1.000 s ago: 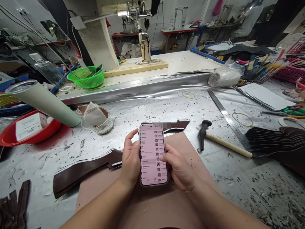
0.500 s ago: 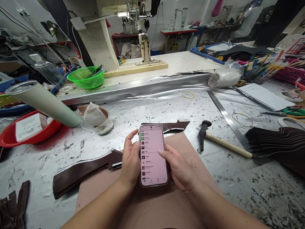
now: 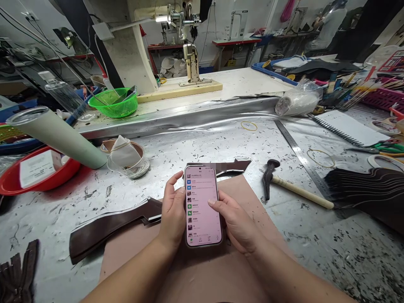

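Note:
A phone (image 3: pixel 202 206) with a lit pink screen showing a list is held upright between both hands at the centre. My left hand (image 3: pixel 174 210) grips its left edge. On the right edge is my right hand (image 3: pixel 235 216), its thumb on the screen and its other fingers partly hidden behind. Beneath them lies a pinkish-brown sheet (image 3: pixel 252 202). Dark brown leather pieces (image 3: pixel 110 227) lie to the left, and another brown piece (image 3: pixel 236 166) is behind the phone.
A hammer (image 3: pixel 299 191), a steel ruler (image 3: pixel 296 149) and stacked dark leather (image 3: pixel 362 189) are on the right. At left stand a red bowl (image 3: pixel 67 176), a tilted pale cylinder (image 3: pixel 63 139) and a green basket (image 3: pixel 116 109). Behind is a sewing machine (image 3: pixel 192 63).
The list on the phone screen has scrolled downward, with different rows now at the top. Both hands stay in nearly the same place.

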A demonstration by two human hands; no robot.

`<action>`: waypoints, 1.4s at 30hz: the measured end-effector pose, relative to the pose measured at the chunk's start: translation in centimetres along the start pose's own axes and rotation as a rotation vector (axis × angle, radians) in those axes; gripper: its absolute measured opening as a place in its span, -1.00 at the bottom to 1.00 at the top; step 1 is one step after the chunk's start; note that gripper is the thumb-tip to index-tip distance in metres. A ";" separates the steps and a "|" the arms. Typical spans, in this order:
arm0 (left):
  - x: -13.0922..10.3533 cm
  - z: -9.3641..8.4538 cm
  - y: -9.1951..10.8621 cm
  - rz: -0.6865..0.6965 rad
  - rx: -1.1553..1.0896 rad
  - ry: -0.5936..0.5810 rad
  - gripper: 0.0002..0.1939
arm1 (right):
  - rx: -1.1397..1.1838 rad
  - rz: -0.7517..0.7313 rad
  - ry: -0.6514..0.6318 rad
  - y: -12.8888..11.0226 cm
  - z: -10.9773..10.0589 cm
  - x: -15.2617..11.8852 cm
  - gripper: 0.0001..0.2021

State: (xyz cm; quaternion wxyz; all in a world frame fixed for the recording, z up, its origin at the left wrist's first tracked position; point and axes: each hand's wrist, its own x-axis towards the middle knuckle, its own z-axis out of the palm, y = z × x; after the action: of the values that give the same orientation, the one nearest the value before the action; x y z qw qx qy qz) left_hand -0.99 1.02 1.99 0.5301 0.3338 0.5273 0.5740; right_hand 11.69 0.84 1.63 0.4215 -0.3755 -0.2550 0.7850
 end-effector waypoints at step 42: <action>0.2 -0.3 -0.4 0.098 0.068 -0.067 -0.85 | 0.003 -0.001 0.004 -0.3 0.2 -0.2 -0.64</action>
State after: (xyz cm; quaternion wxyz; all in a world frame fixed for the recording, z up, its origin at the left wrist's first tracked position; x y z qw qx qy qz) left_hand -1.22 1.08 1.55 0.5071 0.3962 0.5113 0.5696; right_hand 11.74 0.85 2.02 0.4228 -0.3762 -0.2534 0.7845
